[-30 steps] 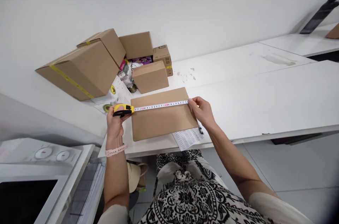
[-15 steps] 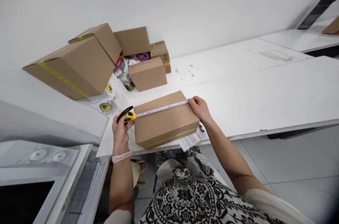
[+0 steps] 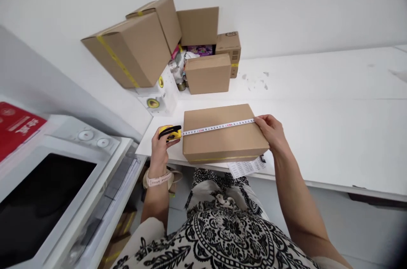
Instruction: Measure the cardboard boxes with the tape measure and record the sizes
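A brown cardboard box [image 3: 222, 140] with yellow tape low on its near side lies on the white table. Across its top, from left edge to right edge, stretches the white blade of a tape measure [image 3: 174, 132]. My left hand [image 3: 161, 148] is closed round the yellow and black case, just off the box's left side. At the right edge, my right hand [image 3: 270, 131] pinches the blade's end, its fingers against the box. A printed sheet [image 3: 244, 168] sticks out from under the box's near right corner, with a small dark object beside it.
Large taped cartons [image 3: 140, 48] are stacked on white avocado-print boxes [image 3: 162, 99] at the back left. Beside them an opened carton [image 3: 208, 75] stands among packets and a jar. A white microwave [image 3: 63, 146] is at my left. The white table [image 3: 318, 133] extends right.
My view has turned left, so the scene sits further right and more of the microwave shows. Both hands keep the tape measure stretched over the box.
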`<state>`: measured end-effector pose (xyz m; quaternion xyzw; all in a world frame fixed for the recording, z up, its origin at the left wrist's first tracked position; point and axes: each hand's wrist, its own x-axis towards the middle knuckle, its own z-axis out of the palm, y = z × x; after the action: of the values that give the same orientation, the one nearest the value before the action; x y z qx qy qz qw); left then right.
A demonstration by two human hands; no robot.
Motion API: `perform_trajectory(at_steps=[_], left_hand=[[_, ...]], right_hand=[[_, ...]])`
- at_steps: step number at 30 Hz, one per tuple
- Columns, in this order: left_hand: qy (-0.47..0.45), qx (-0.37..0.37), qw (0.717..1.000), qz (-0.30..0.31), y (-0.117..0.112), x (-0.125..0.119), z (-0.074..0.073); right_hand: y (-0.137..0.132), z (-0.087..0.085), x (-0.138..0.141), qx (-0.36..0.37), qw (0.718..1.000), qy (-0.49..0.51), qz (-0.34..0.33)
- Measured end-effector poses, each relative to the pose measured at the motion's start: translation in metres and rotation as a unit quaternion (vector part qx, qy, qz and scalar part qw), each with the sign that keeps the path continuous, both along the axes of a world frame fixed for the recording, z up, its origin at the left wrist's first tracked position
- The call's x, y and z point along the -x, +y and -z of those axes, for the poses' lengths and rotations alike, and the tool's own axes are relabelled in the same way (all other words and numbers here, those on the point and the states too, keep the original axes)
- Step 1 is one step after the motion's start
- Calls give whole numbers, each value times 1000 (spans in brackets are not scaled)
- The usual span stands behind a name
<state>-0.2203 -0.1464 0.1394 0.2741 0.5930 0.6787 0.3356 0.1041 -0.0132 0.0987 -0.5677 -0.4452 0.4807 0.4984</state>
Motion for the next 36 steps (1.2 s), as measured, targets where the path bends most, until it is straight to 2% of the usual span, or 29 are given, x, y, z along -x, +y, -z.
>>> perform_trajectory(at_steps=[5, 10, 19, 36], left_hand=[[-21, 14, 1000, -10, -2, 8, 4], [-2, 16, 1000, 25, 4, 6, 5], [13, 18, 999, 34, 16, 10, 4], [8, 24, 999, 37, 18, 11, 4]], right_hand=[[-4, -4, 2, 4, 1000, -7, 0], [-7, -7, 3, 8, 1000, -5, 3], [-4, -5, 3, 15, 1000, 10, 7], [-5, -5, 3, 20, 1000, 8, 5]])
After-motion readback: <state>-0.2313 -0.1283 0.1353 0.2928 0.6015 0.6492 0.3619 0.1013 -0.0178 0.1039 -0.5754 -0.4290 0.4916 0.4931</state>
